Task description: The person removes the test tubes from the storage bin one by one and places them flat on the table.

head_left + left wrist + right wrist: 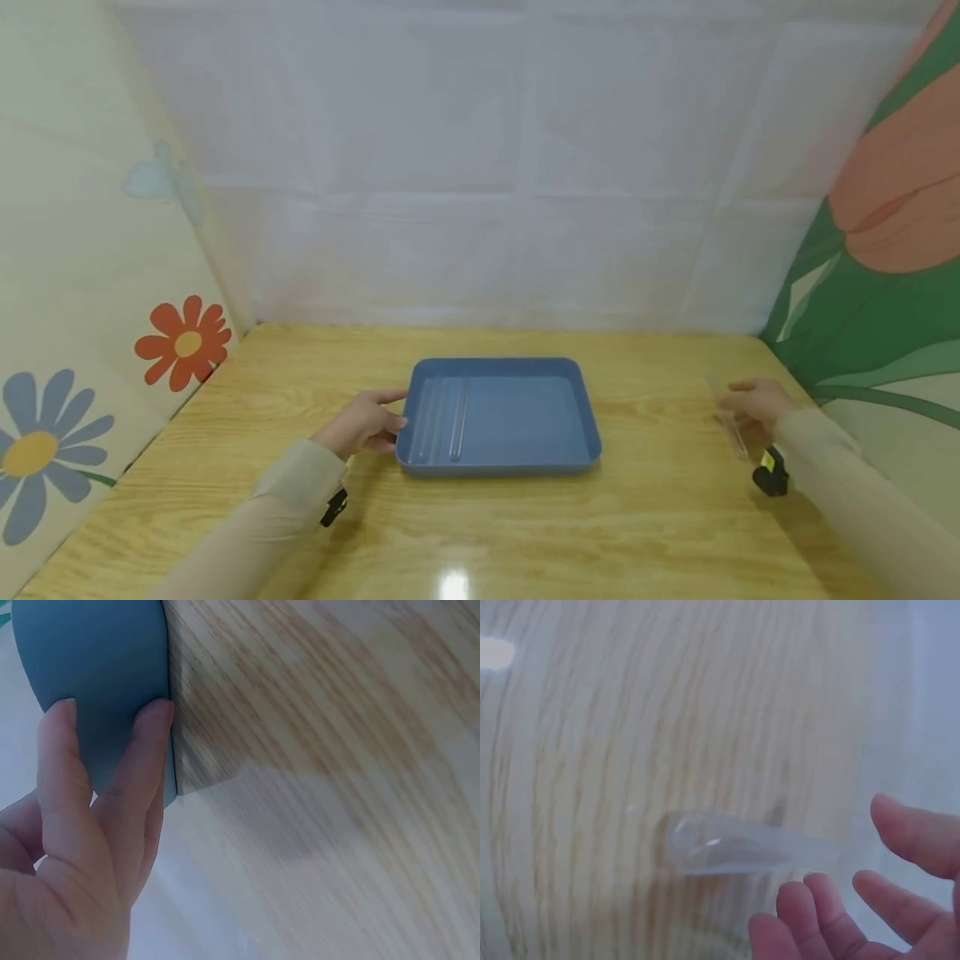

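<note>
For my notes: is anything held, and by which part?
No clear grip: left hand touches the blue rectangular tray at its left side; right hand is beside a transparent tube.

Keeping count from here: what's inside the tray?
Clear tubes, side by side toward the left of the tray, too faint to count surely. The near wall may hide anything directly behind it.

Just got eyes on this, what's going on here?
A person's left hand touches the end of a blue tray on the wooden table. Clear tubes lie side by side inside, near that end. The right hand is open beside another clear tube, off to the tray's right; no grip on it shows.
</note>
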Tool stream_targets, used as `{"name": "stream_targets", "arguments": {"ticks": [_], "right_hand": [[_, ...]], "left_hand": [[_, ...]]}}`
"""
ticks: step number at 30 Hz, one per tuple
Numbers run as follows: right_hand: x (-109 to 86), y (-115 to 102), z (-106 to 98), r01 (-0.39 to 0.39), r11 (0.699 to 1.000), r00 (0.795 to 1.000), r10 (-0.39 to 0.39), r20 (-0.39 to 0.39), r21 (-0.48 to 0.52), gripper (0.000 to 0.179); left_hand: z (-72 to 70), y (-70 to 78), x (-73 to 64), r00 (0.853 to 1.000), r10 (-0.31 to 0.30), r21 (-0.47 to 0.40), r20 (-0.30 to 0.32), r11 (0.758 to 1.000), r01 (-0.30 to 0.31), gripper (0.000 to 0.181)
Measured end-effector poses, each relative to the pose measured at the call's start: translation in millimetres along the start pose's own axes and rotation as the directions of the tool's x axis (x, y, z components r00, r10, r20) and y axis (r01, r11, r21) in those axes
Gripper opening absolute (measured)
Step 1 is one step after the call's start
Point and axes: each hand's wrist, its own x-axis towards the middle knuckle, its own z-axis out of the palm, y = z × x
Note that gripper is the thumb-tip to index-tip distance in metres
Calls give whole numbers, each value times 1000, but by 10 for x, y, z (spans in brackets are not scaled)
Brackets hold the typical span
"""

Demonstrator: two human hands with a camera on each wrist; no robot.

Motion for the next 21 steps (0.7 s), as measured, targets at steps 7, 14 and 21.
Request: {"name": "stream_targets", "arguments": {"ticks": [7,14,21], "right_hand": [[-119,-137,-39,-16,998,996,10,87,64,74],[-214,-309,-15,17,993,989,-34,145,118,78],[-316,-421,56,17,988,985,-42,165,152,76]], "left_hand": [[-13,-19,4,1000,8,-13,13,1000,-7,61],[-41,-15,-1,1000,17,-10,2,1000,-17,61],[0,-13,-14,1000,28,-5,10,1000,-27,60]]}}
